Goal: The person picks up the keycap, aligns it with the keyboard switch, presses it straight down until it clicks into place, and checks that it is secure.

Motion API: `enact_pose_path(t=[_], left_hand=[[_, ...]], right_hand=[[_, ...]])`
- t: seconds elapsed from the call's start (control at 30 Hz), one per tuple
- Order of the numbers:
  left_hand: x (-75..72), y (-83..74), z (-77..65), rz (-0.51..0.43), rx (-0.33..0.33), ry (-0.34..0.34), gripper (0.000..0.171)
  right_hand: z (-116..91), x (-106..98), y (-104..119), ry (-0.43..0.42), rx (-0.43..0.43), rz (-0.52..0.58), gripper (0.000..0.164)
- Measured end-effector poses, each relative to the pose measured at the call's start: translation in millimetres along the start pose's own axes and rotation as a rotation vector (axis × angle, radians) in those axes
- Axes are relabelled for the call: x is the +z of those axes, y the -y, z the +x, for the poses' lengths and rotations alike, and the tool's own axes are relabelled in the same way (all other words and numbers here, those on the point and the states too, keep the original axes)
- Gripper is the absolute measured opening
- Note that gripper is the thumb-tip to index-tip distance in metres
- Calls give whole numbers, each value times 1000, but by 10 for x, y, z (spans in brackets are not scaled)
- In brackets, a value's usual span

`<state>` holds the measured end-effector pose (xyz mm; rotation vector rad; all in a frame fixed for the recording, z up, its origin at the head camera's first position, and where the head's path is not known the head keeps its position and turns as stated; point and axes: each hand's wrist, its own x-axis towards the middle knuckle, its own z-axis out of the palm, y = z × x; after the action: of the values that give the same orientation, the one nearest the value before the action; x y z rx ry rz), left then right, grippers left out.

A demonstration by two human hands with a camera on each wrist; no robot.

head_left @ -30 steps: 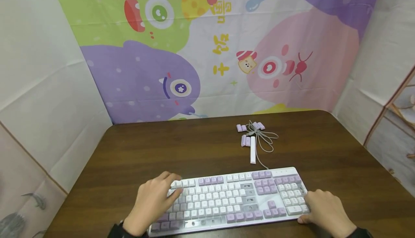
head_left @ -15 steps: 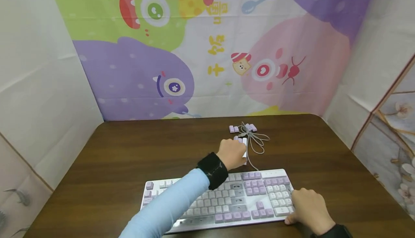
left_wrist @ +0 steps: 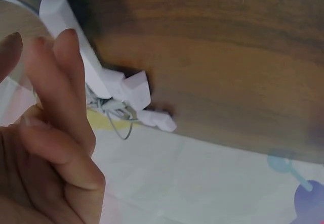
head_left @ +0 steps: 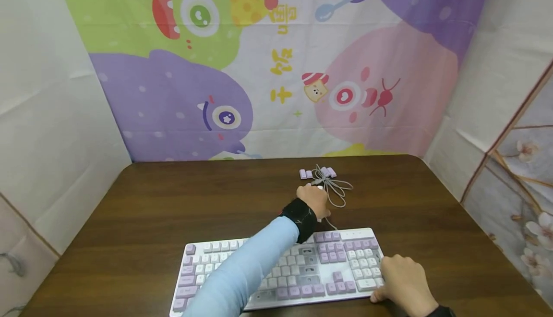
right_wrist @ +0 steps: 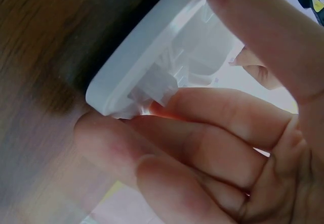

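Note:
A white and lilac keyboard (head_left: 343, 264) lies at the table's front, with several keycaps off. My left arm reaches across it, and my left hand (head_left: 314, 201) is over the long white keycap (left_wrist: 61, 14) behind the keyboard. In the left wrist view, thumb and fingertips are apart beside that keycap, the last fingers bent in. The hand hides most of it in the head view. My right hand (head_left: 403, 281) grips the keyboard's right end; in the right wrist view, thumb and fingers lie either side of the white edge (right_wrist: 136, 57).
Several loose lilac keycaps (head_left: 304, 174) lie towards the back of the table (head_left: 216, 197). Beside them is the keyboard's grey cable (head_left: 339, 188), bundled in loops. A cartoon-printed cloth (head_left: 276, 129) hangs behind the table's far edge.
My left hand has left the keyboard's left end and reached forward and right to the long white keycap. The right hand keeps its grip on the keyboard. The head view has shifted slightly.

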<state>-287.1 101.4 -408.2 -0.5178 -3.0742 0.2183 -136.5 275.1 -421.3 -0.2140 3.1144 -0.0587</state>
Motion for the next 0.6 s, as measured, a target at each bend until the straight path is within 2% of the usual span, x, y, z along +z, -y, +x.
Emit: enact_pose_path(t=[0.1,0.17,0.23,0.4,0.6], left_hand=[[43,-44,18,6,-16,46,39],[81,-68,25,14,-28,49,40],[116,-79,24,27,-43,41,37],[178,-95,27,57,-88,-23,16],[190,-115,36,67,-106,-36,13]], right_hand=[[-19,6,-16,-3,4,-1,53],[-25,9,-20,1,6,2,53],[-21,13,-17,6,5,6,53],[-9,15,-2,12,5,16,53],[3,8,-4,11,9,12,51]])
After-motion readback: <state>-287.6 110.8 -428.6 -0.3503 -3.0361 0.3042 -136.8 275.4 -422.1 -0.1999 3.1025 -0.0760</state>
